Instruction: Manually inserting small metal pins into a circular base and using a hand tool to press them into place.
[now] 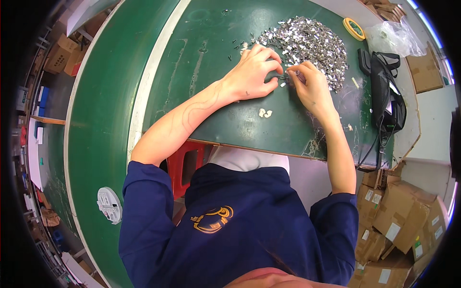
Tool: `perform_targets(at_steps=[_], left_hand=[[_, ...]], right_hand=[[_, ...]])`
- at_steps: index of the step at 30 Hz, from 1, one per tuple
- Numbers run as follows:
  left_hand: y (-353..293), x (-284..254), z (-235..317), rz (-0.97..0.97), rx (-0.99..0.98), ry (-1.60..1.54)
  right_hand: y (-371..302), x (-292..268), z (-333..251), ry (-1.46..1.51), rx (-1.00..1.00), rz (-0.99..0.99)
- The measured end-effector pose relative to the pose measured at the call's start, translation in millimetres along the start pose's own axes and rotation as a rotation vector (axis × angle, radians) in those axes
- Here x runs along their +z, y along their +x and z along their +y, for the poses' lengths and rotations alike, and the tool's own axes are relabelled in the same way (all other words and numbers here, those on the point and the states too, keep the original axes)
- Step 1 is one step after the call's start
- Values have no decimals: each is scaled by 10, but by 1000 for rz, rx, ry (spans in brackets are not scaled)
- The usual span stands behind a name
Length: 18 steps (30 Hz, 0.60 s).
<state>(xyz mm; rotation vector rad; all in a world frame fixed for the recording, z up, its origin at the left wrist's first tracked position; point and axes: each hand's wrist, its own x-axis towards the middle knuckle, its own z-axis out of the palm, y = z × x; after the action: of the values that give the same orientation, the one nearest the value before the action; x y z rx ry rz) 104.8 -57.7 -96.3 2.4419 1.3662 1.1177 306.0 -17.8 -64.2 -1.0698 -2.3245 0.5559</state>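
On the green tabletop (206,62) lies a wide heap of small shiny metal pieces (312,43). At the near left edge of the heap, my left hand (257,71) rests with its fingers curved and a gap between thumb and forefinger. Facing it, my right hand (311,87) has thumb and fingers pinched together; a small dark thing shows between them, too small to name. A few loose metal pieces lie between the two hands. Beyond my left fingers are several thin dark pins or screws (230,57), partly hidden by that hand.
A yellow round container (354,29), a clear plastic bag (396,37) and a black mesh bag (387,96) with straps stand along the right side. White scraps (265,113) lie near me. A white plastic part (109,205) rests on the green surface at left. Cardboard boxes (398,211) are piled lower right.
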Motion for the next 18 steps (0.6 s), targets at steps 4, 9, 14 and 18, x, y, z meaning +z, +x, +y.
perform_targets(at_steps=[4,9,14,18], left_hand=[[15,-1,51,-23,29,-43],[-6,56,61,-42,26,-14],[-9,61,37,-41,20,-3],[-15,56,29,-47,19,10]], right_hand=[[15,-63,-38,37,31,60],[4,-97,14,-14,-1,53],[0,-108,-8,-44,76,-35],[-13,-72,17,-98,51,-63]])
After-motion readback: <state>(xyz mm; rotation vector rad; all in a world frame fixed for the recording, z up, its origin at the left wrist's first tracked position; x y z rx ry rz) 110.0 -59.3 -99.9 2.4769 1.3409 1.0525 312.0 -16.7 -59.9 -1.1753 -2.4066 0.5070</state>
